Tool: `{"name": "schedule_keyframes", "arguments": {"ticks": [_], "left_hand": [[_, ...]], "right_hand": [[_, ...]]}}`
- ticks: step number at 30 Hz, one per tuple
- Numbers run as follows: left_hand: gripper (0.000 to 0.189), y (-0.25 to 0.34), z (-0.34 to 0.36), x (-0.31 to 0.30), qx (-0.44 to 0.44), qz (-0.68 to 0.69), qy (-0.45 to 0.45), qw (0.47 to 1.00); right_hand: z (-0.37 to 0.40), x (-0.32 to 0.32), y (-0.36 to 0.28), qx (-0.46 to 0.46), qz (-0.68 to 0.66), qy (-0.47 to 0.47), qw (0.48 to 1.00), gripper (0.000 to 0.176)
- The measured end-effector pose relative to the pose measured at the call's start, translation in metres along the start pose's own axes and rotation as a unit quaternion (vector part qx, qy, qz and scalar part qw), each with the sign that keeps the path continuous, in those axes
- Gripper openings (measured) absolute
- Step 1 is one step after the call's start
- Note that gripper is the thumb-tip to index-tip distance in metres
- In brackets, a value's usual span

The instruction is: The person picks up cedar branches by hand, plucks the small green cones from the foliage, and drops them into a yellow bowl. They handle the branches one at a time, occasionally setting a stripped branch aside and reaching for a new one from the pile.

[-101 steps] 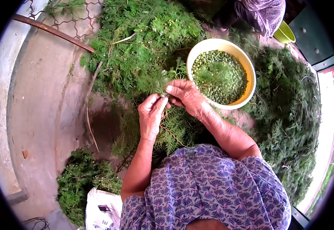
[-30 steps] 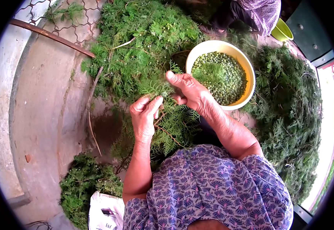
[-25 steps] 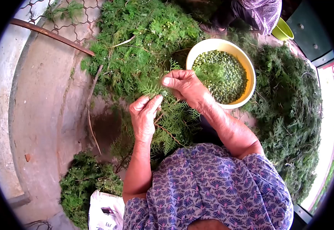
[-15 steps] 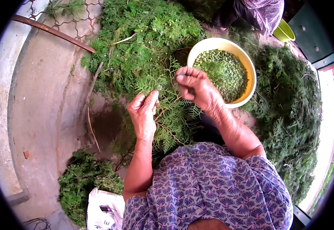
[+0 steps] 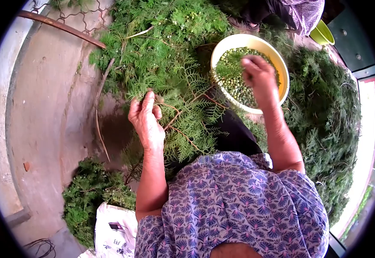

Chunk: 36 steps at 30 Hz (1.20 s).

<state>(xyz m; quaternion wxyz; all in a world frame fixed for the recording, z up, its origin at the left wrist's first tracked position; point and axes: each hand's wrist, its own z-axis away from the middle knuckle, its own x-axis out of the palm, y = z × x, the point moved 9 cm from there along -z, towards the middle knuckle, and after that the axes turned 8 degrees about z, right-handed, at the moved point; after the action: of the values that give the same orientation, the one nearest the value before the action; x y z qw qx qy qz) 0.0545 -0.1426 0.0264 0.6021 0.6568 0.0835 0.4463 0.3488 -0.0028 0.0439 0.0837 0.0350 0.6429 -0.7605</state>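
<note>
My left hand (image 5: 148, 122) pinches a green conifer branch (image 5: 179, 114), whose flat, scaly sprays and brown stems spread to the right above my lap. Over the yellow basin (image 5: 283, 64) hangs my right hand (image 5: 260, 77), its fingers curled and slightly blurred. Whatever lies in those fingers is hidden. Many small round green cones (image 5: 243, 92) fill the basin, and a leafy green sprig (image 5: 228, 68) rests on top of them, left of my right hand.
Cut conifer greenery lies in a heap (image 5: 153, 51) ahead and another (image 5: 321, 129) on the right. A smaller pile (image 5: 90, 193) sits beside a white sack (image 5: 110, 228). A person's patterned sleeve (image 5: 306, 15) shows at the top, near a green-yellow container (image 5: 323, 33). A curved wooden pole (image 5: 62, 30) is upper left.
My right hand has moved from beside the branch, right and away, to over the basin. My left hand has shifted a little left, still holding the branch.
</note>
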Motion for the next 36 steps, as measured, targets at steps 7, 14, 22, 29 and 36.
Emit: {"name": "schedule_keyframes", "arguments": {"ticks": [7, 14, 22, 29, 36], "left_hand": [[0.036, 0.005, -0.007, -0.015, 0.074, -0.091, 0.054, 0.992], [0.015, 0.009, -0.013, -0.013, 0.192, -0.43, 0.028, 0.882], [0.012, 0.011, 0.009, 0.037, 0.283, -0.418, -0.192, 0.842], [0.011, -0.002, 0.022, 0.039, 0.194, -0.51, -0.225, 0.807], [0.012, -0.01, 0.026, 0.018, 0.027, -0.218, -0.136, 0.966]], "right_hand": [[-0.046, -0.104, 0.037, -0.16, 0.504, 0.202, 0.824, 0.03], [0.018, 0.044, -0.014, -0.227, 0.231, -0.051, 0.945, 0.017], [0.062, 0.14, 0.026, -0.025, 0.259, -0.334, 0.906, 0.023], [0.07, 0.142, 0.035, 0.051, 0.089, -0.323, 0.941, 0.016], [0.081, 0.134, 0.007, -0.102, 0.072, -0.187, 0.974, 0.012]]}}
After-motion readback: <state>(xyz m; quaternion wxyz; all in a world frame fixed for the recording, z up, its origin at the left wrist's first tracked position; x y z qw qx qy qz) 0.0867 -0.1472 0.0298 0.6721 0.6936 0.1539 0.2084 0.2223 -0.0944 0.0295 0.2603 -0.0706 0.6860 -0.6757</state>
